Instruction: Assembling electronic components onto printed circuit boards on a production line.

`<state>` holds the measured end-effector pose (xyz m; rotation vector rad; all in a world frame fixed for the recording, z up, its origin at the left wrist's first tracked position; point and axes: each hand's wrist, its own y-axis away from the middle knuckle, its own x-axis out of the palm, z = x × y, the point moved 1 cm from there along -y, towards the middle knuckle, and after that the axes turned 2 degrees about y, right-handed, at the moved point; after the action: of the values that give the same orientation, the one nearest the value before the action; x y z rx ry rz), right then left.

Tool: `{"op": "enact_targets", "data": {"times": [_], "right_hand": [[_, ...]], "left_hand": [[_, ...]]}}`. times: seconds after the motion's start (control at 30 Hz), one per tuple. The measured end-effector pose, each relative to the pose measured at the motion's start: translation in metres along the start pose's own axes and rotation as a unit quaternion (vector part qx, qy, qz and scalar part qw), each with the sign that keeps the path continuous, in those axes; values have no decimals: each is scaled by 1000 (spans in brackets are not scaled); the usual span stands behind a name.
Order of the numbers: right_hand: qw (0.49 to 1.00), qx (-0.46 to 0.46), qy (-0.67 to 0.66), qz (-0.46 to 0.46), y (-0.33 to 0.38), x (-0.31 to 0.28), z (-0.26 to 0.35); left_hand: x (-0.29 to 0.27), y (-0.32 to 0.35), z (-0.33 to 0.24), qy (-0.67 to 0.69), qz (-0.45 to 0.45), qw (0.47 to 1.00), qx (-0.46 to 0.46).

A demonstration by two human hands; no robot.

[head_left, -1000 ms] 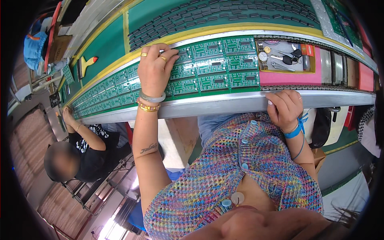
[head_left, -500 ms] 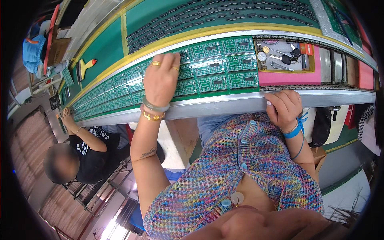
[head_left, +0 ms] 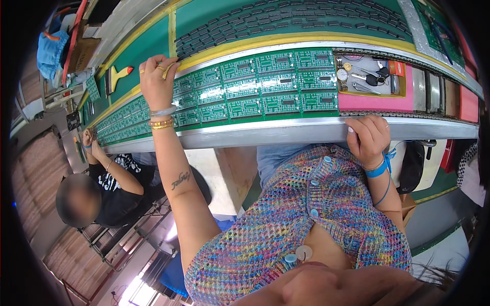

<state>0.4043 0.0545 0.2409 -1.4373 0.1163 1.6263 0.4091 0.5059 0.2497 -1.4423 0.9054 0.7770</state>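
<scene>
My left hand [head_left: 158,84] is over the far edge of a long row of green circuit boards [head_left: 235,108]. Its fingers are drawn together, their tips at the yellow-taped border beside the nearest black chips [head_left: 212,36]; whatever they pinch is too small to make out. Black chips are fitted on some boards, more on those at the right. My right hand [head_left: 370,137] rests at the near metal rail [head_left: 265,131], its fingers curled over the edge right of the boards.
An open box [head_left: 371,94] with a watch, keys and small tools sits on a pink sheet [head_left: 377,103] at the right. A yellow-handled brush [head_left: 120,76] lies on the green surface at the far left. Another person [head_left: 117,178] works further down the line.
My left hand has moved left and away from me, off the boards to the chips' border. My right hand stays at the rail. The view has shifted slightly.
</scene>
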Motion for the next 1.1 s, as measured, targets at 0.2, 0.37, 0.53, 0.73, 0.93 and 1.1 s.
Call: {"op": "enact_targets", "data": {"times": [0.2, 0.37, 0.53, 0.73, 0.93, 1.1], "right_hand": [[1000, -1, 5, 4, -1, 0, 0], [1000, 1, 8, 12, 0, 2, 0], [1000, -1, 6, 2, -1, 1, -1], [1000, -7, 0, 7, -1, 1, -1], [1000, -5, -2, 6, 0, 1, -1], [1000, -6, -1, 7, -1, 0, -1]], "left_hand": [[-6, 0, -1, -4, 3, 1000, 6], [-28, 14, -73, 108, 32, 994, 8], [-17, 11, -128, 143, 89, 984, 59], [-8, 14, -130, 133, 95, 985, 59], [-11, 12, -130, 129, 103, 984, 71], [-11, 12, -130, 125, 107, 984, 72]]}}
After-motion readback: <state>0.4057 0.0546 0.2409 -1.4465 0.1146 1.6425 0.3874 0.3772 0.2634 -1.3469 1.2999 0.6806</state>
